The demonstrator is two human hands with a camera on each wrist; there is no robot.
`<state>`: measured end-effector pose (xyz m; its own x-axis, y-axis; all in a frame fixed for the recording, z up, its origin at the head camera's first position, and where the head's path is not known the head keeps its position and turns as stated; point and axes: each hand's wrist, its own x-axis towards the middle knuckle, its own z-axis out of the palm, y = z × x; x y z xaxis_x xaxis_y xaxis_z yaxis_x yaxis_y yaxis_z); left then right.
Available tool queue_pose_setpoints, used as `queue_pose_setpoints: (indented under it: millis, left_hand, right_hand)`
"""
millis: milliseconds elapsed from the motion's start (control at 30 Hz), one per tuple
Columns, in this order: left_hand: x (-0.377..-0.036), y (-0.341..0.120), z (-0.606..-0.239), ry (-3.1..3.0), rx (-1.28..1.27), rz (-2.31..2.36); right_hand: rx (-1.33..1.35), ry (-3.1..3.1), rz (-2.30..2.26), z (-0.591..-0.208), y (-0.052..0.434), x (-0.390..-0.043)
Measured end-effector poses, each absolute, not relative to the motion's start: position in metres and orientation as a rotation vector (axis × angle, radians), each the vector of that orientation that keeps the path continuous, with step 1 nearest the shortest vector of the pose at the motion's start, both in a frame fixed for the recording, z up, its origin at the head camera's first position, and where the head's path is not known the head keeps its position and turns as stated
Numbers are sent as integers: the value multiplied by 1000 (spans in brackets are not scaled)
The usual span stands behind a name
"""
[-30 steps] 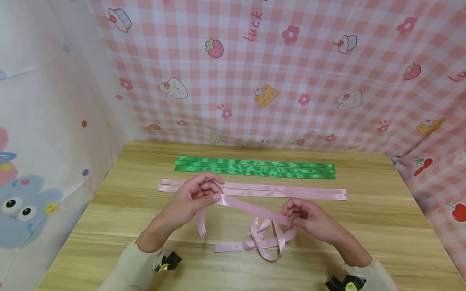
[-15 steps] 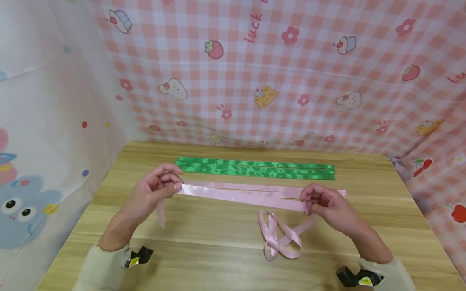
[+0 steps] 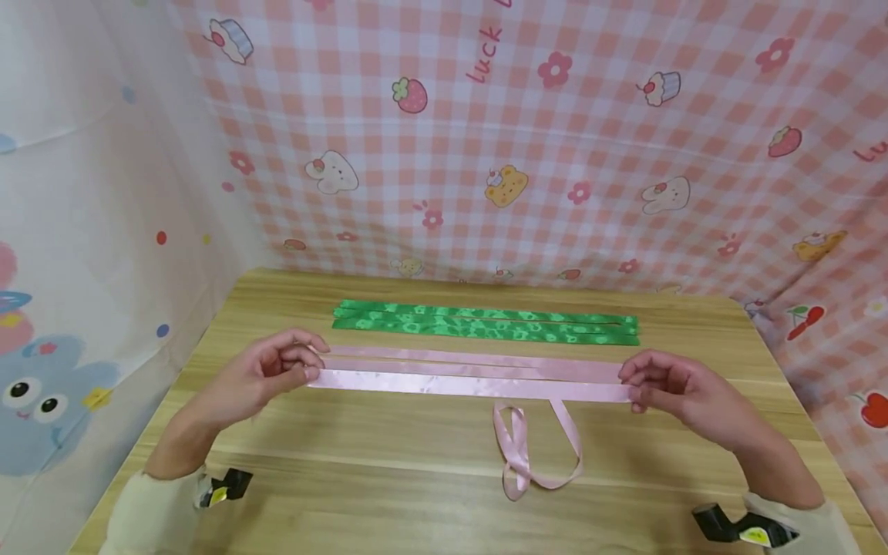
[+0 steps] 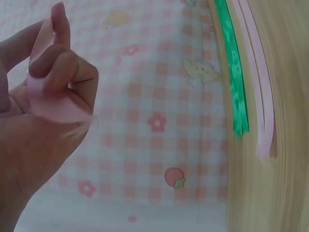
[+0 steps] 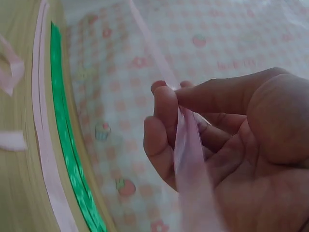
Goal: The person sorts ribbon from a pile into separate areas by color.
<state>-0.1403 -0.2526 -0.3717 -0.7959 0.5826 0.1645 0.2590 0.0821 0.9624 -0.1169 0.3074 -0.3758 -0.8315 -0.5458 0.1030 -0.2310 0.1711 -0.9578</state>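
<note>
A shiny pink ribbon (image 3: 472, 385) stretches nearly straight between the two hands above the wooden table. My left hand (image 3: 274, 370) pinches its left end between thumb and fingers; in the left wrist view a short ribbon end hangs across the palm. At the other side, my right hand (image 3: 676, 393) pinches the ribbon with thumb and index finger, and a length runs down past the palm (image 5: 190, 154). The loose rest of this pink ribbon lies looped (image 3: 516, 455) below the stretched part. Just behind, flat pink ribbon strips (image 3: 583, 368) are partly covered by it in the head view.
Beyond the pink strips, green patterned ribbon strips (image 3: 486, 322) lie side by side across the wooden table (image 3: 388, 493). A pink checked cloth (image 3: 458, 139) hangs along the table's back edge, and a white printed cloth (image 3: 104, 193) hangs at the left.
Both hands have moved apart, left hand leftward and right hand rightward along the ribbon. The stretched span is longer and straighter, and the looped pile on the table has shrunk.
</note>
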Motion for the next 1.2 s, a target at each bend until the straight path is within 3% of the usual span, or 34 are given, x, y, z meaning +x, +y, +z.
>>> queue_pose_setpoints:
  millis: [233, 733, 867, 1067, 1200]
  left_hand:
    - [-148, -262, -379, 2341, 633, 1624]
    - [-165, -284, -385, 2313, 565, 1881]
    - [-168, -287, -387, 2242, 556, 1971]
    - [-175, -284, -398, 2347, 306, 1920]
    - [-179, -284, -414, 2359, 222, 1856]
  right_hand:
    - [-678, 2220, -1652, -381, 336, -121]
    - [-526, 2534, -1493, -378, 376, -125]
    - [-367, 2540, -1694, -384, 379, -128]
    - [-313, 2262, -2124, -404, 383, -134]
    - [-239, 2196, -2127, -421, 386, -139]
